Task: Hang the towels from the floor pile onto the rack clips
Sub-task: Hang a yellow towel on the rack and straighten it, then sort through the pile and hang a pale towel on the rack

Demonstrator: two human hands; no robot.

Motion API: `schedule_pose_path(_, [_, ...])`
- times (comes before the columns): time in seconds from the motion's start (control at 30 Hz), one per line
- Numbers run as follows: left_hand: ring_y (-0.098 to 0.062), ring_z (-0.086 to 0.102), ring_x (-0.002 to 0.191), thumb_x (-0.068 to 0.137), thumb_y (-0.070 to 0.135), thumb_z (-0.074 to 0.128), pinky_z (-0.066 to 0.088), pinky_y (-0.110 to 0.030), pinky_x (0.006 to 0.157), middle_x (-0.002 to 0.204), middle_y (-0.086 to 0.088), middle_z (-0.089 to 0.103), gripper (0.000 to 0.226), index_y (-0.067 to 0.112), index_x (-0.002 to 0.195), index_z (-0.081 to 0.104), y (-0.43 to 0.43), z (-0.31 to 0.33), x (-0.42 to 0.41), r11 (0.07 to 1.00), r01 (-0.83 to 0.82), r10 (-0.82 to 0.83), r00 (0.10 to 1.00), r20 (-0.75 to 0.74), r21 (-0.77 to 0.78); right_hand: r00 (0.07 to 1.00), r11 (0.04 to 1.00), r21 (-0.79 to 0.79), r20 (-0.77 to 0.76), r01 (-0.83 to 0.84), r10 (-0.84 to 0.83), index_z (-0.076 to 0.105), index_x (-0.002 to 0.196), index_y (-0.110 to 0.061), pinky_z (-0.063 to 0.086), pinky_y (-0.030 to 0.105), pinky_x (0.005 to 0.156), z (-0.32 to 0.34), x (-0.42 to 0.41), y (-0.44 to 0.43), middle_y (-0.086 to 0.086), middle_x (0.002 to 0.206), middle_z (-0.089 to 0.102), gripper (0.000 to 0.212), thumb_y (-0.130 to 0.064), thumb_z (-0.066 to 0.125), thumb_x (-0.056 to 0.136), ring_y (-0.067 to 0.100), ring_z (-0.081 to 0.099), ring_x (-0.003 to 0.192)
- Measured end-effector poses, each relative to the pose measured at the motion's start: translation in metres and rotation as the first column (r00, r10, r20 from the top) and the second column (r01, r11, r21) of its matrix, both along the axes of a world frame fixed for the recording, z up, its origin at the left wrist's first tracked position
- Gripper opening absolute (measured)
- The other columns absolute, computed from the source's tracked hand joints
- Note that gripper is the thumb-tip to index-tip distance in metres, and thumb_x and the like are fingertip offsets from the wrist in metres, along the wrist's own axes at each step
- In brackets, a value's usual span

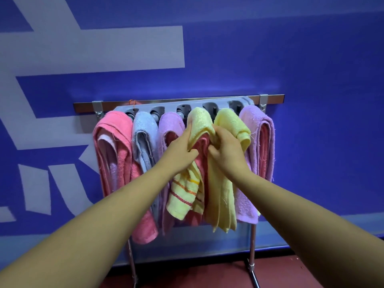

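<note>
1. On the rack (248, 101), at the fourth clip from the left, hangs a pale yellow striped towel (184, 196), with orange and red bands near its lower end.
2. A lilac towel (169, 125) crowds it on the left and a plain yellow towel (225, 183) on the right; open air lies below the hems.
3. Just under the clip, the left hand (178, 151) and right hand (226, 151) clutch its upper folds, fingers curled into the cloth.

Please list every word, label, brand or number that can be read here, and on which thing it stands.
No text can be read.
On the blue wall: large pale shapes, perhaps parts of big characters, cut off; not readable.
On the striped yellow towel, the other towels and the rack: no label or brand shows.
</note>
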State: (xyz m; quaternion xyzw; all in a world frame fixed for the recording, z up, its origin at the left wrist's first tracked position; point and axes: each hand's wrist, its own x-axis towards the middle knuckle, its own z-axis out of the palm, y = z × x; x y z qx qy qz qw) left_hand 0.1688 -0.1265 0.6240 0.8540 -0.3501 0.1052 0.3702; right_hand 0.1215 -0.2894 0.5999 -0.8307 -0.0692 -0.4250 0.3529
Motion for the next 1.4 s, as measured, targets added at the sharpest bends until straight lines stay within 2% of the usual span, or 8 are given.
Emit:
schedule_pose_path(0.1, [-0.01,0.048,0.122,0.078,0.032,0.059,0.042,-0.03,0.105,0.142,0.008,0.042,0.099,0.043,0.155,-0.002,0.003,-0.006,0.001,0.996,0.083,-0.087,0.987,-0.131,-0.04,0.997,0.993,0.111,-0.071,-0.033,0.041,0.058,0.129,-0.017,0.043,0.019,0.085,-0.007,-0.006,-0.003,-0.007,0.107,0.065,0.052,0.003,0.057,0.081,0.007,0.059,0.095])
schedule_pose_path(0.2, [-0.007,0.034,0.139,0.076,0.03,0.06,0.032,-0.025,0.111,0.159,0.008,0.025,0.103,0.042,0.155,-0.005,0.002,-0.012,0.003,0.993,0.112,-0.118,0.985,-0.127,-0.048,0.994,0.995,0.091,-0.099,-0.043,0.052,0.055,0.129,-0.022,0.042,0.013,0.087,-0.012,-0.016,0.002,-0.011,0.113,0.064,0.054,0.004,0.052,0.083,0.004,0.058,0.103])
schedule_pose_path(0.37, [-0.015,0.061,0.114,0.083,0.029,0.066,0.048,-0.034,0.1,0.136,0.005,0.055,0.098,0.044,0.154,0.0,0.011,-0.03,-0.012,0.999,0.039,-0.044,0.985,-0.167,-0.028,0.983,0.994,0.092,-0.171,-0.058,0.073,0.043,0.146,-0.022,0.04,0.012,0.09,-0.024,-0.035,0.018,-0.011,0.135,0.057,0.059,-0.008,0.054,0.09,0.002,0.054,0.118])
schedule_pose_path(0.53, [-0.007,0.059,0.117,0.072,0.045,0.064,0.047,-0.036,0.105,0.134,0.009,0.057,0.078,0.031,0.144,0.037,0.038,-0.056,-0.044,0.995,0.066,-0.086,0.956,-0.28,-0.081,0.969,0.995,0.098,-0.248,0.008,0.016,0.038,0.149,-0.008,0.029,0.02,0.112,-0.044,-0.072,0.023,0.001,0.148,0.045,0.062,-0.013,0.06,0.091,0.011,0.04,0.136])
schedule_pose_path(0.67, [-0.017,0.06,0.114,0.072,0.043,0.062,0.047,-0.033,0.102,0.129,-0.004,0.057,0.066,0.02,0.133,0.049,0.067,-0.09,-0.072,0.998,0.014,0.006,0.954,-0.3,0.066,0.946,0.994,0.068,-0.318,0.09,-0.064,0.057,0.12,-0.005,0.034,0.021,0.094,-0.076,-0.108,0.032,0.001,0.113,0.056,0.034,-0.016,0.059,0.087,0.018,0.048,0.112])
schedule_pose_path(0.8, [-0.026,0.06,0.108,0.089,0.023,0.065,0.045,-0.029,0.093,0.123,-0.012,0.059,0.045,0.008,0.129,0.053,0.095,-0.141,-0.093,0.969,-0.047,0.113,0.957,-0.265,0.244,0.844,0.988,0.028,-0.524,0.154,-0.117,0.05,0.089,-0.013,0.045,0.043,0.08,-0.14,-0.13,0.043,0.007,0.09,0.055,0.027,-0.037,0.049,0.077,0.03,0.051,0.095])
schedule_pose_path(0.97, [-0.025,0.052,0.122,0.091,0.032,0.062,0.039,-0.03,0.104,0.131,-0.012,0.055,0.05,0.009,0.134,0.051,0.123,-0.234,-0.12,0.905,-0.04,0.185,0.933,-0.309,0.423,0.688,0.992,-0.053,-0.715,0.119,-0.121,0.047,0.136,-0.001,0.04,0.046,0.105,-0.229,-0.153,0.068,0.02,0.131,0.053,0.057,-0.031,0.057,0.089,0.036,0.046,0.127])
schedule_pose_path(1.4, [-0.028,0.059,0.106,0.09,0.031,0.064,0.044,-0.031,0.092,0.115,-0.011,0.063,0.034,0.008,0.114,0.061,0.147,-0.484,-0.159,0.838,0.076,0.301,0.761,-0.574,0.54,0.268,0.999,-0.031,-0.963,-0.033,-0.02,0.047,0.139,-0.008,0.042,0.044,0.105,-0.473,-0.191,0.095,0.015,0.137,0.048,0.06,-0.036,0.063,0.089,0.036,0.049,0.128])
